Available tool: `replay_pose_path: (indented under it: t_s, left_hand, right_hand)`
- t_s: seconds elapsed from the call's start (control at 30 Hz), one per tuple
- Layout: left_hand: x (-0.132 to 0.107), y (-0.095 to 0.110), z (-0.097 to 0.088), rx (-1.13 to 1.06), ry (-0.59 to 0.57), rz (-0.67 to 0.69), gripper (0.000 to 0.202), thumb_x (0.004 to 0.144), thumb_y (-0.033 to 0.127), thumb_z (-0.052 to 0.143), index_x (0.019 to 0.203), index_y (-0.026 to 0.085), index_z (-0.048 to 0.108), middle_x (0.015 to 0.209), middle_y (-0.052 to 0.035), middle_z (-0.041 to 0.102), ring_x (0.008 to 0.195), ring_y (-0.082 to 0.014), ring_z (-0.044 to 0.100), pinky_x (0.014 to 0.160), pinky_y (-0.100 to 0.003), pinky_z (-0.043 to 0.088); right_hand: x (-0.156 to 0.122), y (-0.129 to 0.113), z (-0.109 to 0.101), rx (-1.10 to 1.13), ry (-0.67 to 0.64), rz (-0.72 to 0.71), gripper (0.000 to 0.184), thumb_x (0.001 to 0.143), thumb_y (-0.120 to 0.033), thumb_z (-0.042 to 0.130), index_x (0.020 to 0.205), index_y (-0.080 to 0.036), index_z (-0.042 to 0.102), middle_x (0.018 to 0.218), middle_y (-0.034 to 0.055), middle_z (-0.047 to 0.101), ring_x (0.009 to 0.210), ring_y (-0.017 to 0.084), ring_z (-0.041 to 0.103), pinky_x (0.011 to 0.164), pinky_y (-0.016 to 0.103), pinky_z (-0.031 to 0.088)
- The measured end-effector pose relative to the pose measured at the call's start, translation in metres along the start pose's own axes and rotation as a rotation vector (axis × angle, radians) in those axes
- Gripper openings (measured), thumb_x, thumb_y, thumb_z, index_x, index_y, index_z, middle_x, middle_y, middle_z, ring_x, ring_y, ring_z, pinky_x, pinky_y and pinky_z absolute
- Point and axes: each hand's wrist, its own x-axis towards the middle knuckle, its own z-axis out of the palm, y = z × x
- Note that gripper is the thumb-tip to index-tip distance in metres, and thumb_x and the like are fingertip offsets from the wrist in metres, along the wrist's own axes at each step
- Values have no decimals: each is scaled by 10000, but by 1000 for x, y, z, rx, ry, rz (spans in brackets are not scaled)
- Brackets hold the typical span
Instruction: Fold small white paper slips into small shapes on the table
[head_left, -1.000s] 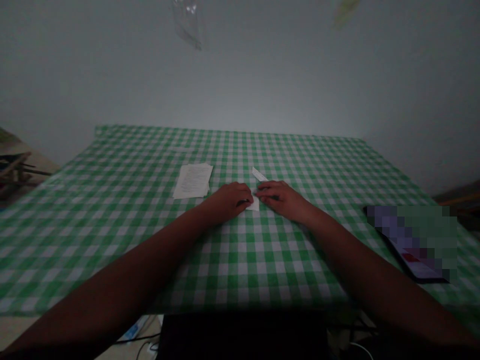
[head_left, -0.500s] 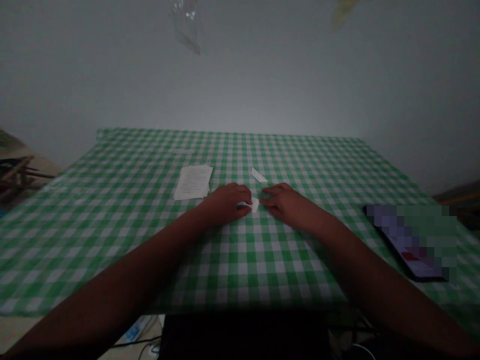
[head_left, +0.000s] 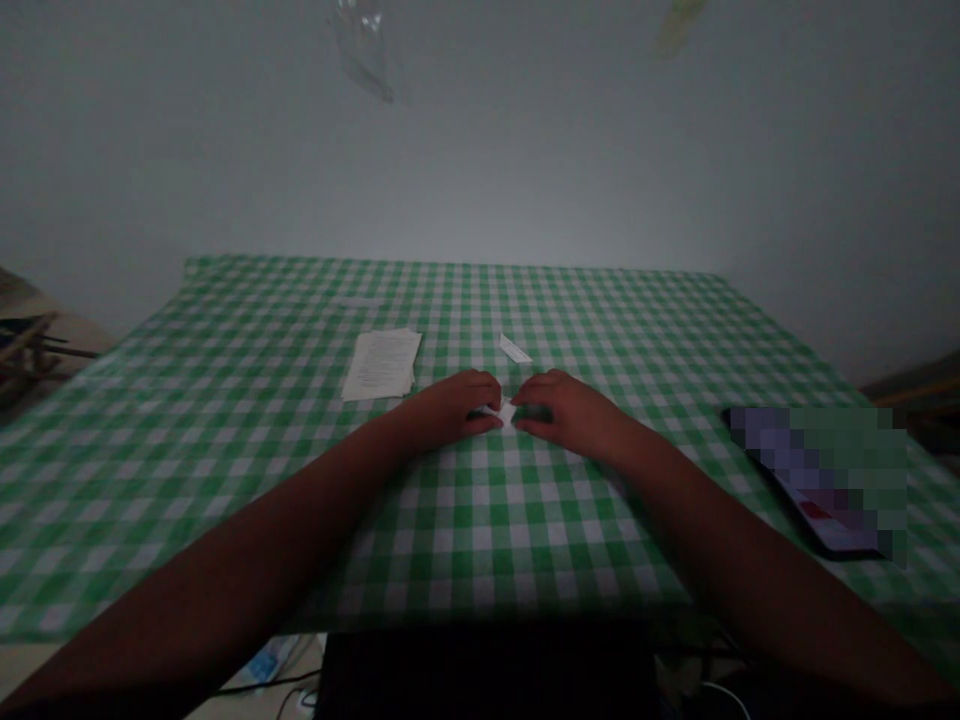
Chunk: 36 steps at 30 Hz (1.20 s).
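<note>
A small piece of folded white paper (head_left: 507, 412) lies between my hands at the middle of the table. My left hand (head_left: 457, 408) is closed on its left side, thumb and fingers pinching it. From the right, my right hand (head_left: 559, 408) takes its other edge between thumb and fingers. Part of the paper is hidden behind the fingers. Just beyond my hands lies a narrow folded strip of printed paper (head_left: 515, 349). A stack of printed sheets (head_left: 382, 364) rests to the left, past my left wrist.
A green and white checked cloth (head_left: 480, 540) covers the table. A phone (head_left: 817, 500), partly blurred out, lies at the right near my forearm. Behind the table stands a pale wall (head_left: 525, 150) with a clear plastic bag (head_left: 365, 50) on it. Cables (head_left: 277, 682) show below the front edge.
My right hand has moved slightly left and its thumb and fingers have closed onto the folded paper. The left hand stays nearly in place, and the whole view has shifted a little.
</note>
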Motion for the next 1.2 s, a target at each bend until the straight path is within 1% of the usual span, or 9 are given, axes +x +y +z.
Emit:
replay_pose_path:
  t_s: [0.17, 0.3, 0.43, 0.6, 0.73, 0.87, 0.97, 1.1, 1.2]
  left_hand:
    - [3, 4, -1, 9, -24, 3, 194, 971, 263, 487, 1000, 158, 648, 1039, -101, 662, 1005, -204, 600, 938, -372, 472]
    - [4, 6, -2, -18, -28, -1, 194, 953, 212, 470, 1011, 164, 649, 1036, -96, 663, 993, -197, 604, 922, -361, 481]
    - [0, 7, -2, -2, 34, -21, 151, 911, 190, 515, 985, 165, 644, 1039, -91, 645, 995, -191, 595, 927, -352, 483]
    - [-3, 5, -1, 20, 115, -153, 114, 888, 252, 585, 863, 183, 673, 948, -56, 627, 923, -176, 600, 871, -322, 486]
    - [-2, 6, -1, 6, 165, -283, 172, 914, 319, 568, 890, 199, 690, 869, -25, 650, 823, -163, 609, 780, -299, 476]
    - [-1, 9, -2, -113, 212, -392, 210, 928, 367, 538, 896, 215, 679, 817, 11, 682, 734, -145, 612, 701, -276, 463]
    - [-1, 11, -3, -188, 278, -425, 178, 897, 355, 578, 873, 204, 670, 824, 10, 698, 754, -147, 631, 721, -276, 483]
    - [-2, 11, -5, -179, 378, -378, 149, 854, 331, 637, 859, 185, 671, 860, -13, 704, 809, -157, 649, 775, -289, 505]
    - [-3, 11, -6, -154, 365, -267, 137, 857, 315, 639, 862, 180, 663, 871, -16, 703, 815, -150, 652, 783, -282, 508]
  right_hand:
    - [3, 5, 8, 48, 40, -36, 204, 907, -277, 641, 1084, -222, 728, 1019, 71, 700, 1003, 221, 614, 943, 403, 470]
    - [7, 10, 13, 75, 53, -44, 160, 926, -251, 600, 989, -214, 742, 941, 63, 685, 926, 202, 614, 884, 375, 480]
    - [9, 10, 17, 109, 93, -1, 146, 925, -231, 587, 875, -197, 720, 864, 47, 656, 853, 183, 604, 815, 337, 480]
    - [8, 5, 19, 102, 128, 62, 115, 924, -235, 587, 859, -193, 672, 859, 44, 637, 869, 189, 595, 827, 330, 464]
    - [9, -3, 18, 124, 164, 116, 137, 941, -218, 528, 850, -203, 630, 823, 30, 644, 832, 183, 590, 805, 323, 447]
    - [8, -12, 16, 205, 227, 224, 159, 950, -250, 503, 829, -218, 601, 770, 3, 628, 732, 162, 585, 708, 294, 443]
    - [6, -15, 16, 285, 283, 229, 140, 943, -267, 518, 858, -222, 619, 800, 1, 655, 741, 162, 608, 720, 299, 465]
    - [5, -13, 18, 405, 380, 206, 69, 903, -278, 598, 893, -233, 649, 927, 16, 705, 883, 183, 655, 812, 323, 499]
    - [7, -9, 21, 441, 451, 155, 61, 862, -298, 670, 882, -241, 666, 994, 32, 716, 977, 207, 657, 891, 369, 501]
